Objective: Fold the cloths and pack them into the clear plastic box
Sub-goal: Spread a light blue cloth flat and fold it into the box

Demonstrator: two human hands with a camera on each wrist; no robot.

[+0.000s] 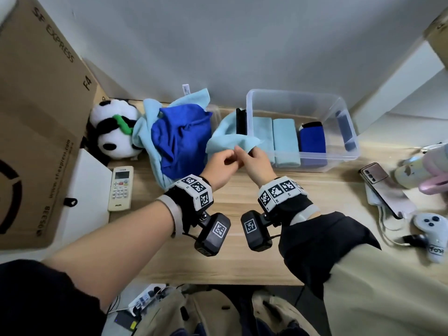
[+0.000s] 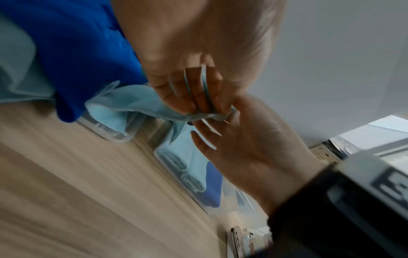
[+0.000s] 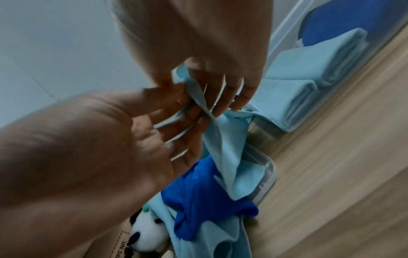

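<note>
A light blue cloth (image 1: 230, 139) hangs in the air just left of the clear plastic box (image 1: 295, 92). My left hand (image 1: 225, 160) and right hand (image 1: 252, 156) meet at its near edge, and both pinch it between thumb and fingers. The pinched cloth (image 2: 123, 104) shows in the left wrist view and the same cloth (image 3: 225, 148) in the right wrist view. In the box lie two folded light blue cloths (image 1: 284, 141) and a folded dark blue cloth (image 1: 312, 144). A crumpled dark blue cloth (image 1: 181, 137) lies on more light blue cloth (image 1: 148, 132) to the left.
A panda plush (image 1: 114, 129) and a cardboard box (image 1: 36, 117) stand at the left, with a white remote (image 1: 120, 187) in front of them. A phone (image 1: 380, 187), a game controller (image 1: 431, 229) and cables lie at the right. The wooden table's near edge (image 1: 218, 282) is below my wrists.
</note>
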